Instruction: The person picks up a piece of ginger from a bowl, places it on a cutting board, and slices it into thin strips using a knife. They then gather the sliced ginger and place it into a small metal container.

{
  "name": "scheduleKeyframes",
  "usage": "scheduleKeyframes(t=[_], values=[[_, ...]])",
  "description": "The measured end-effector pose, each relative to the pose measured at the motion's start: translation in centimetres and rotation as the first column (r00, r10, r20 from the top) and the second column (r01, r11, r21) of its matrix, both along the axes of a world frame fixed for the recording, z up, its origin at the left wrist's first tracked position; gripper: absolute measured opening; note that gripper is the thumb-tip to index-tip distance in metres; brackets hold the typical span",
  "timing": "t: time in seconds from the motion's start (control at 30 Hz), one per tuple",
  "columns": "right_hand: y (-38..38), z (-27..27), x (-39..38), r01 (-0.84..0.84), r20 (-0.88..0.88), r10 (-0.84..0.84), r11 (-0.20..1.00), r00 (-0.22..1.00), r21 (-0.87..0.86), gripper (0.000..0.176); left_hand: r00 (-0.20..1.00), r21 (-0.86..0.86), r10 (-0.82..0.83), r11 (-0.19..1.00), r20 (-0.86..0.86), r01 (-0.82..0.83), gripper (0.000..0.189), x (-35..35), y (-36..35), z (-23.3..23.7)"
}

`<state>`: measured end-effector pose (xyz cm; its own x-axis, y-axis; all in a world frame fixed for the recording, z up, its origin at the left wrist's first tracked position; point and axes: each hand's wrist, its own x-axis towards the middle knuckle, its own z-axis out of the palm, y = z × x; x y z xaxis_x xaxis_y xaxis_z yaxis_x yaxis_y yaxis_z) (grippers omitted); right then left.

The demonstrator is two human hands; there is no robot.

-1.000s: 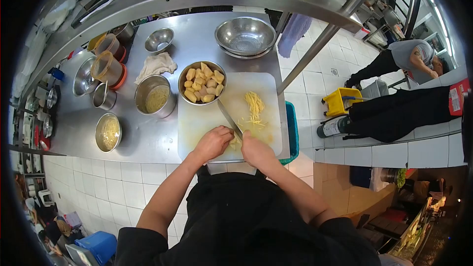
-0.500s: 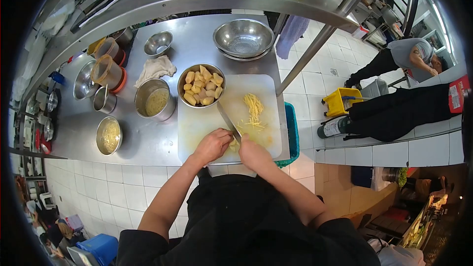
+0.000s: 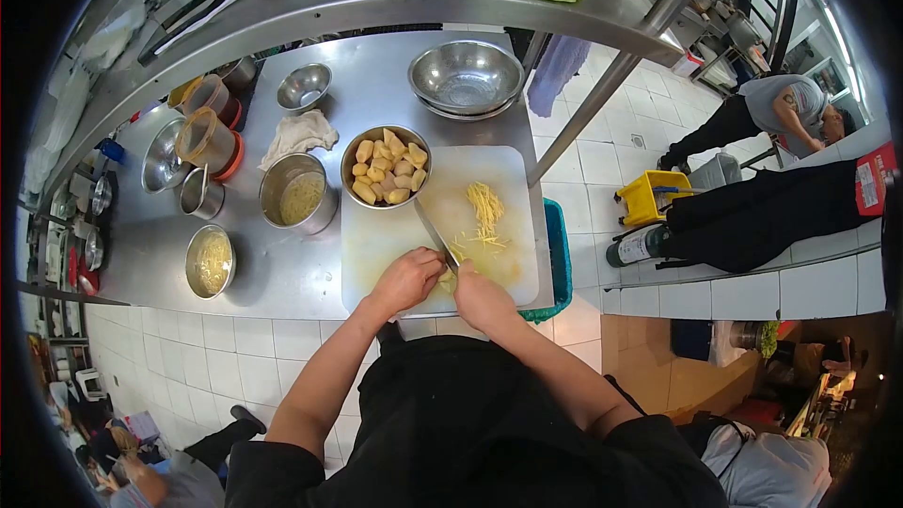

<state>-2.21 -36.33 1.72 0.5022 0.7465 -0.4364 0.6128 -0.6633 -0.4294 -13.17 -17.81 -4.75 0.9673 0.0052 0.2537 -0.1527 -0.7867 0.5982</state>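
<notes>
My right hand [image 3: 483,296] is closed round the handle of a kitchen knife [image 3: 434,230], whose blade points away from me over a white cutting board [image 3: 386,240]. Beside the blade, my left hand [image 3: 410,279] has its fingers curled down on a pale yellow piece, mostly hidden, that looks like peeled ginger. More cut pale pieces [image 3: 438,299] lie between the hands. A heap of thin yellow strips [image 3: 485,210] rests on the board's right side. At the board's far left corner stands a metal bowl [image 3: 427,190] of peeled yellow chunks [image 3: 383,169].
Left of the board are a pot [image 3: 322,216], a bowl of shreds in liquid [image 3: 209,261] and a cloth [image 3: 299,134]. Stacked metal bowls [image 3: 467,75] stand behind. A shelf [image 3: 376,2] crosses overhead, and a green bin [image 3: 559,263] is at the right. Several other people are around the kitchen.
My right hand and the knife have shifted slightly left, towards my left hand. A person has come into view at the lower left, in front of the blue bin, and another shows more at the lower right.
</notes>
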Motion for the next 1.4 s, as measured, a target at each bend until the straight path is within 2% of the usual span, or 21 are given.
scheduleKeyframes(t=[0.07,0.17,0.27,0.4,0.47,0.57,0.67,0.8,0.87,0.97,1.1,1.17,1.27,1.4], values=[[-0.2,-1.2,0.8,0.029,-0.047,-0.027,0.999,0.999,0.031,0.029,1.0,-0.011,0.003,1.0,0.028,-0.003,0.013,0.3,0.2,0.0],[0.2,2.2,0.6,-0.009,-0.054,0.007,0.999,0.999,-0.044,0.029,0.998,-0.022,0.0,1.0,0.057,0.002,0.013,0.0,-0.2,0.0],[0.0,-1.6,-0.5,0.051,-0.019,-0.05,0.998,0.999,0.036,0.029,0.999,-0.018,0.015,1.0,0.048,-0.014,0.013,-0.1,-0.3,0.2],[-0.5,0.2,0.5,0.041,-0.078,-0.038,0.999,0.996,0.032,0.028,0.998,-0.018,0.003,1.0,0.062,-0.002,0.013,-0.1,-0.1,-0.4],[-0.2,0.9,0.1,0.004,-0.026,-0.003,0.999,1.0,0.04,0.028,0.998,-0.028,0.011,1.0,0.057,-0.009,0.013,-0.2,-0.1,-0.3],[-0.1,-1.8,-0.2,0.086,-0.048,-0.083,0.993,0.995,0.079,0.028,0.998,-0.038,0.027,0.999,0.054,-0.025,0.014,-0.1,-0.3,-0.1],[0.1,1.3,1.1,0.028,-0.088,-0.028,1.0,0.996,-0.002,0.027,0.998,-0.034,0.032,0.999,0.047,-0.03,0.014,-0.5,-0.6,-0.5],[-0.2,-0.9,-0.3,0.025,-0.027,-0.023,0.998,0.999,0.059,0.027,0.999,-0.012,0.034,0.999,0.026,-0.034,0.014,-0.4,-0.4,-0.3],[-0.3,-1.8,0.1,0.071,-0.076,-0.064,0.993,0.995,0.09,0.027,0.999,0.0,0.029,1.0,0.043,-0.029,0.014,-0.1,-0.3,-0.5],[-0.2,0.8,0.4,0.017,-0.062,-0.015,1.0,0.998,0.026,0.028,0.998,0.004,0.015,1.0,0.053,-0.015,0.014,-0.3,-0.4,-0.8],[-0.3,-2.3,-0.6,0.071,-0.033,-0.068,0.993,0.997,0.099,0.028,0.998,-0.02,0.046,0.999,0.04,-0.046,0.015,-0.5,-0.5,-0.8],[-0.4,-2.6,0.0,0.089,-0.102,-0.078,0.989,0.992,0.115,0.029,0.998,-0.043,0.039,0.998,0.047,-0.037,0.016,-0.3,-0.3,-0.8],[-0.3,1.4,0.7,0.028,-0.084,-0.024,0.998,0.996,0.049,0.028,0.998,-0.092,0.046,0.995,0.034,-0.042,0.017,-0.5,-0.4,-0.7],[-0.8,3.0,0.3,-0.024,-0.038,0.025,1.0,0.999,0.017,0.026,0.996,-0.151,0.087,0.985,0.022,-0.082,0.021,-1.3,-0.4,-0.6]])
